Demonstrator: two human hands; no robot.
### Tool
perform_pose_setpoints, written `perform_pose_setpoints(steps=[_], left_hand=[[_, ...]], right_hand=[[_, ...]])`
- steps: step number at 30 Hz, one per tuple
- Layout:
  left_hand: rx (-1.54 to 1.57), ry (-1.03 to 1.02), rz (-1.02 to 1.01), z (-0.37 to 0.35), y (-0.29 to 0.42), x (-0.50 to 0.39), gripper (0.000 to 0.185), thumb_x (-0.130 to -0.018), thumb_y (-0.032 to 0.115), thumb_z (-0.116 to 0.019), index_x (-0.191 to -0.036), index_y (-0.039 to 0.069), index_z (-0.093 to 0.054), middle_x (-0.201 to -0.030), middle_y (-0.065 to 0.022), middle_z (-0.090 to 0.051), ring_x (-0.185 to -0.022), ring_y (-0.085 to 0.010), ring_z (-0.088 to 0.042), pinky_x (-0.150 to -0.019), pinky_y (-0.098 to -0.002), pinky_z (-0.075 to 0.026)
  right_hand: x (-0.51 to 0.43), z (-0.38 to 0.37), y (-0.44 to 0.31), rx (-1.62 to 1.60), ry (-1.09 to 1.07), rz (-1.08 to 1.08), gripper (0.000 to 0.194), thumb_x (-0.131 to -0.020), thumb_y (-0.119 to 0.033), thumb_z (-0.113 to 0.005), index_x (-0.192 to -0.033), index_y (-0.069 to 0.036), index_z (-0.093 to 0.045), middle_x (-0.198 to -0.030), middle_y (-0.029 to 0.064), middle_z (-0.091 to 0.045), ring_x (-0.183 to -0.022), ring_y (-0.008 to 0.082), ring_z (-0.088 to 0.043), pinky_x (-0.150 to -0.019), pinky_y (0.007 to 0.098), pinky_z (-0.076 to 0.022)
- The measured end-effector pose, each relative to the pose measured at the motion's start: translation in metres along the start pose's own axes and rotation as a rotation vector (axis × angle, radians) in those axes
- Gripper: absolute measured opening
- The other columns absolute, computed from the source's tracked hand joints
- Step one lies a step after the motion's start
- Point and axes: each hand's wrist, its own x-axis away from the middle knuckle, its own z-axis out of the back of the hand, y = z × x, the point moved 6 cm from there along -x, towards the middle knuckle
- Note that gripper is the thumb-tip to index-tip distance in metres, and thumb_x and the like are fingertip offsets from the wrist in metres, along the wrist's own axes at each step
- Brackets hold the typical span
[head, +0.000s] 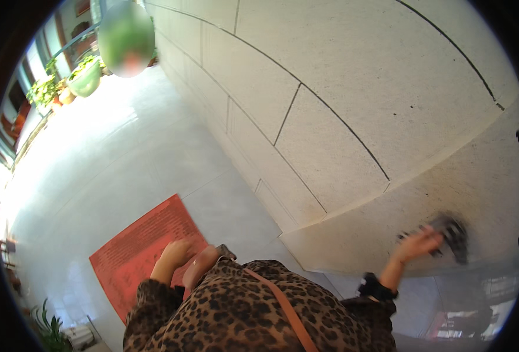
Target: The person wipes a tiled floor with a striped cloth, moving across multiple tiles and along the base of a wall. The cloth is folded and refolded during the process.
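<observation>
My right hand (421,243) grips a dark, pale-striped cloth-like thing (455,240), blurred, in front of the side face of the wall (373,229). Whether the cloth touches the wall is unclear. On the other side, my left hand (178,254), its fingers curled, appears over a red sheet or mat (140,255) covered in dark print. I cannot tell whether it holds the sheet or passes above it. Close by the left hand is a brownish-pink small bag (201,267) at my waist. An orange-brown strap (285,301) crosses my leopard-print top (250,317).
A beige wall (329,163) with dark joint lines rises along the right and meets the grey tiled floor (162,145). A green planter (86,78) and potted plants (43,93) stand far off at upper left. Another plant (48,323) and a white box (79,336) are at lower left.
</observation>
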Motion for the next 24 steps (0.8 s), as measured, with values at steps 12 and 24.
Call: perform_pose_setpoints(steps=[12, 24], left_hand=[[0.435, 0.335, 0.279, -0.011, -0.158, 0.056, 0.030, -0.087, 0.025, -0.066, -0.107, 0.002, -0.068, -0.102, -0.0180, -0.067, -0.098, -0.0359, -0.063, -0.084, -0.0453, -0.050], [0.445, 0.404, 0.332, 0.133, -0.281, -0.066, 0.026, -0.086, 0.017, -0.066, -0.106, 0.000, -0.066, -0.098, -0.0186, -0.067, -0.091, -0.0324, -0.066, -0.078, -0.0392, -0.052]], right_hand=[[0.022, -0.288, -0.109, 0.161, -0.304, 0.210, 0.038, -0.099, -0.017, -0.052, -0.137, -0.019, -0.048, -0.129, 0.0286, -0.055, -0.120, 0.0430, -0.054, -0.088, 0.0539, -0.0416], [0.092, -0.555, -0.332, 0.086, -0.532, 0.736, 0.020, -0.082, -0.016, -0.057, -0.096, -0.013, -0.071, -0.103, 0.0125, -0.067, -0.108, 0.0313, -0.052, -0.096, 0.0526, -0.0323]])
